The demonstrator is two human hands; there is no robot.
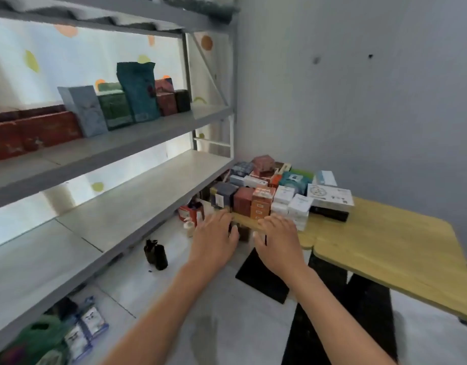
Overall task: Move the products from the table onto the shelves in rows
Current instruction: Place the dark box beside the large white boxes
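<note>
- Left hand: palm down, fingers straight and spread wide, holding nothing, with its fingertips at the near left edge of the counter.
- Right hand: palm down beside the left, fingers likewise extended and loosely spread, holding nothing, fingertips over the same edge.
- Products: a dense cluster of small boxes on the far left corner of the counter, just beyond both hands; an orange box and a reddish-brown box stand nearest the fingertips, white boxes to their right.
- Shelves: grey metal unit to the left of the counter; the upper board carries a row of upright packages, among them a tall teal pouch and red boxes.
- Floor: a small dark bottle stands near the shelf foot.
</note>
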